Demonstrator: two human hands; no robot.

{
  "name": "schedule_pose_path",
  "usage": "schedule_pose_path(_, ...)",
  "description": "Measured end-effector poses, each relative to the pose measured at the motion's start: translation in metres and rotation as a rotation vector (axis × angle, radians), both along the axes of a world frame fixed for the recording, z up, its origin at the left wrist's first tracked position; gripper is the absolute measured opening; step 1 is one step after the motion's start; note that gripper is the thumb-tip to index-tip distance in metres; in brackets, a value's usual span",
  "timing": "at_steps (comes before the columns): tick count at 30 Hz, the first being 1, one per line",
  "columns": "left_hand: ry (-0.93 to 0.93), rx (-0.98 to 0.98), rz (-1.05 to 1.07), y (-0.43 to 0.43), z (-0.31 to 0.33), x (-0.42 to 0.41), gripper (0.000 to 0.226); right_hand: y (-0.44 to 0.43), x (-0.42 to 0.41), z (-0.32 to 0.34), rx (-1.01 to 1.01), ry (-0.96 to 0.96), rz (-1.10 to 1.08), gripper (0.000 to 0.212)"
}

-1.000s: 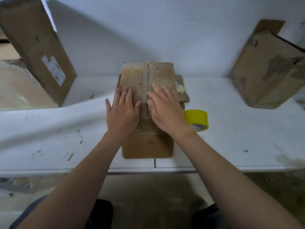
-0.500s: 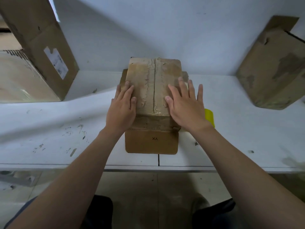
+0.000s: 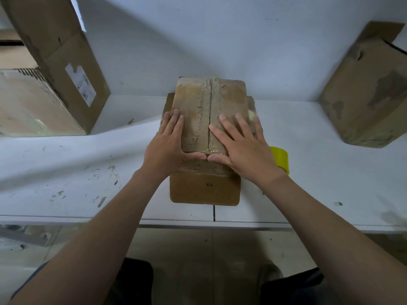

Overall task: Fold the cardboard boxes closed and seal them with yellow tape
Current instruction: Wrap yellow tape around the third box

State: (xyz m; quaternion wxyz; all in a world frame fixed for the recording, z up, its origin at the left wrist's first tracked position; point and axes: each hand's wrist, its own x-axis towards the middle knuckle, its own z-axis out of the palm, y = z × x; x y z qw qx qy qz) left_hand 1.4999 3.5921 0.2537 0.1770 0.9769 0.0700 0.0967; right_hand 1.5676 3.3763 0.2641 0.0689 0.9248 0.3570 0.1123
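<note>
Left fingers (image 3: 174,126): held straight and pressed together, laid flat along the left edge of the box top; the thumb is stretched sideways along the near top edge.
Right fingers (image 3: 240,126): spread apart and laid flat on the right flap; the thumb is stretched along the near top edge, its tip met by the left thumb's tip.
Left hand (image 3: 165,148): pressed palm down on the left flap.
Right hand (image 3: 244,150): pressed palm down on the right flap.
Cardboard box (image 3: 198,102): stood at the middle of the table, its near face marked "YX" close to the front edge; both top flaps are folded down.
Seam (image 3: 209,111): the two flaps are met along the centre line, where worn clear tape is seen; no yellow strip is seen on it.
Yellow tape roll (image 3: 280,158): set on the table just right of the box, partly hidden behind the right wrist.
Table (image 3: 66,172): white, scuffed and paint-chipped.
Large box (image 3: 66,62): leaned at the back left corner.
Torn box (image 3: 370,95): leaned at the back right corner.
</note>
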Motion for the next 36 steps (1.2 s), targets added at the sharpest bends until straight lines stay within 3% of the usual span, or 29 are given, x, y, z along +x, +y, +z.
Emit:
schedule_pose_path(6,-0.067,-0.126,-0.042,0.004,-0.009,-0.001,0.139,0.001,0.003,-0.005,-0.013,0.012,0.009,0.093)
schedule_pose_path(8,-0.129,-0.321,-0.056,0.004,-0.013,-0.003,0.130,0.001,0.004,-0.006,-0.006,0.013,0.011,0.093)
schedule_pose_path(10,-0.232,-0.571,-0.027,0.000,-0.017,-0.009,0.106,0.000,0.004,-0.007,0.005,0.015,0.012,0.092)
schedule_pose_path(14,-0.281,-0.788,0.131,-0.011,-0.027,-0.014,0.079,0.001,0.005,-0.009,0.022,0.013,0.008,0.092)
schedule_pose_path(17,-0.259,-0.923,0.262,-0.021,-0.036,-0.017,0.085,0.002,0.004,-0.009,0.030,-0.002,-0.018,0.092)
schedule_pose_path(24,-0.073,-0.698,0.352,-0.038,-0.029,-0.027,0.107,0.004,0.005,-0.009,0.025,-0.001,-0.044,0.095)
schedule_pose_path(30,-0.004,-0.661,0.366,-0.028,-0.011,-0.023,0.116,0.002,0.004,-0.005,0.078,0.084,-0.048,0.092)
schedule_pose_path(34,0.027,-0.616,0.432,-0.014,-0.007,-0.015,0.113,-0.014,0.000,0.006,0.304,0.198,0.052,0.089)
schedule_pose_path(36,-0.007,-0.422,0.441,-0.014,-0.006,-0.015,0.100,-0.030,0.000,0.015,0.436,0.186,0.072,0.081)
